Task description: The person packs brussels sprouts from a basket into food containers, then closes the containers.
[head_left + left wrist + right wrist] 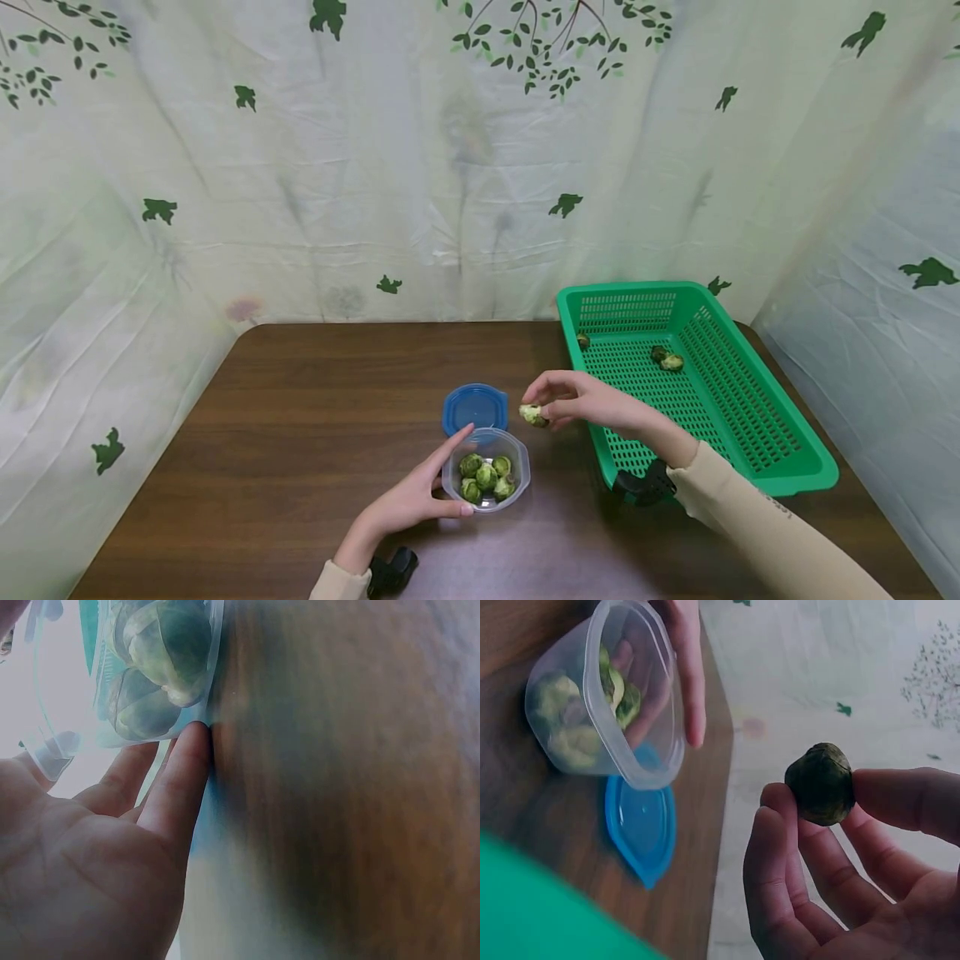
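In the head view my right hand (581,400) pinches a Brussels sprout (532,415) between thumb and fingertips, just right of a clear plastic container (524,467). The right wrist view shows this sprout's dark green, rounded side. My left hand (408,493) holds the container from the left, with the thumb at its near side and the index finger along the far rim. Inside lie several Brussels sprouts (486,477). The left wrist view has fingertips (196,739) against the container's lower wall, and some fingers are partly hidden behind it.
A blue lid (475,408) lies on the brown table (337,400) directly behind the container. At the right stands a green perforated basket (813,475) with a few sprouts (670,361) in it, partly under my right forearm. A leaf-patterned curtain (420,167) hangs behind the table.
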`<state>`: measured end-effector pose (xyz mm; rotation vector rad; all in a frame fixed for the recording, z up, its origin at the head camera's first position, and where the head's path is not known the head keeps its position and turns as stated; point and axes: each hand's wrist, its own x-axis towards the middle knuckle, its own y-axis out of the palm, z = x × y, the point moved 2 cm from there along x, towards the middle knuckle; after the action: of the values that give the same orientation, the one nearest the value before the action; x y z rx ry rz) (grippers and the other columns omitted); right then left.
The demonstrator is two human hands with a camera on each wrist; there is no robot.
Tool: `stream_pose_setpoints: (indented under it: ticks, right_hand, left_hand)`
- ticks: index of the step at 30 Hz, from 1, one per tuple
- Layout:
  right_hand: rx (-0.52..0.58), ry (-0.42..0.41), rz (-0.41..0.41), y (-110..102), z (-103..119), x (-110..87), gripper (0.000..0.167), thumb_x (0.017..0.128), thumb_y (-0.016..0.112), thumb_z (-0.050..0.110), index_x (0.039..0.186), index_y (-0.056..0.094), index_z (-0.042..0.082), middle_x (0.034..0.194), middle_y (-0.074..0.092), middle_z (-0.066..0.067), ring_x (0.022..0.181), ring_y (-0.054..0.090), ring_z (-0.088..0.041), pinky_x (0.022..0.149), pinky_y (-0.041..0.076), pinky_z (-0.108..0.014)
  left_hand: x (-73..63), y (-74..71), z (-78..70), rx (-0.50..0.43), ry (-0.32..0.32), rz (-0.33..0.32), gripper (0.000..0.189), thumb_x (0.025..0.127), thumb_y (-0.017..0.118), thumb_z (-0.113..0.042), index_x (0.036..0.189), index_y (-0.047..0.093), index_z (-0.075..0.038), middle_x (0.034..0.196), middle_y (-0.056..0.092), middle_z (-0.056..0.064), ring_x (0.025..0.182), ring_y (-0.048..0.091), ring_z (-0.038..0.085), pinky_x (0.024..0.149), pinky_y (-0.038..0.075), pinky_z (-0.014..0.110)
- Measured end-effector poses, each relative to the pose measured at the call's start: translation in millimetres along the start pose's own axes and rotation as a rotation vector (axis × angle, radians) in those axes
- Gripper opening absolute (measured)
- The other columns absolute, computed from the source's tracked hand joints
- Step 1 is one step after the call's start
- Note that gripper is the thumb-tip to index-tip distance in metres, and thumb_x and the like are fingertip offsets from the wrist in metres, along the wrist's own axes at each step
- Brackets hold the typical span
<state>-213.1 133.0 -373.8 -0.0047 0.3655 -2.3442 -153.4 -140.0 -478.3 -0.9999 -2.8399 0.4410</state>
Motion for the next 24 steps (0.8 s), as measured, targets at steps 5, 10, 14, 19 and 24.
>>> stream_pose_setpoints:
  ticks: [5, 10, 14, 19, 24]
  right_hand:
    - [-0.031, 0.025, 0.039, 9, 0, 5.4, 0.021, 0.093, 0.057, 0.012, 0.112, 0.062, 0.004, 0.11, 0.062, -0.007, 0.091, 0.059, -0.023, 0.08, 0.051, -0.042]
    - [-0.054, 0.02, 0.071, 17, 2, 10.0, 0.02, 0.093, 0.056, 0.01, 0.111, 0.063, 0.005, 0.105, 0.063, -0.006, 0.088, 0.06, -0.022, 0.079, 0.05, -0.047]
    - [-0.074, 0.02, 0.1, 24, 1, 14.2, 0.018, 0.093, 0.056, 0.008, 0.108, 0.064, 0.004, 0.103, 0.063, -0.005, 0.089, 0.06, -0.02, 0.077, 0.052, -0.041]
    - [-0.112, 0.015, 0.149, 32, 2, 19.5, 0.018, 0.092, 0.056, 0.008, 0.107, 0.065, 0.004, 0.102, 0.063, -0.004, 0.09, 0.059, -0.019, 0.077, 0.051, -0.048]
    - [-0.16, 0.004, 0.2, 39, 2, 24.8, 0.018, 0.091, 0.055, 0.005, 0.106, 0.066, 0.004, 0.097, 0.062, -0.002, 0.082, 0.058, -0.016, 0.072, 0.052, -0.044]
  left_hand:
    - [0.0, -0.2, -0.3, -0.005, -0.005, 0.003, 0.096, 0.084, 0.076, -0.019, 0.155, 0.011, -0.018, 0.15, 0.031, 0.014, 0.134, 0.032, 0.03, 0.098, 0.039, 0.034]
    - [-0.2, -0.5, -0.2, -0.008, -0.013, 0.006, 0.095, 0.084, 0.075, -0.019, 0.155, 0.011, -0.019, 0.15, 0.03, 0.015, 0.133, 0.032, 0.03, 0.099, 0.038, 0.036]
    - [-0.3, -0.5, -0.1, -0.007, -0.014, 0.006, 0.095, 0.085, 0.075, -0.019, 0.155, 0.011, -0.019, 0.15, 0.029, 0.015, 0.134, 0.032, 0.03, 0.099, 0.038, 0.036]
    - [-0.3, -0.6, -0.7, -0.005, -0.021, 0.005, 0.095, 0.085, 0.075, -0.019, 0.155, 0.011, -0.019, 0.151, 0.028, 0.015, 0.134, 0.032, 0.029, 0.099, 0.038, 0.038]
    - [0.0, -0.5, -1.3, -0.008, -0.021, 0.007, 0.095, 0.085, 0.075, -0.019, 0.155, 0.011, -0.02, 0.151, 0.028, 0.015, 0.134, 0.033, 0.029, 0.1, 0.038, 0.039]
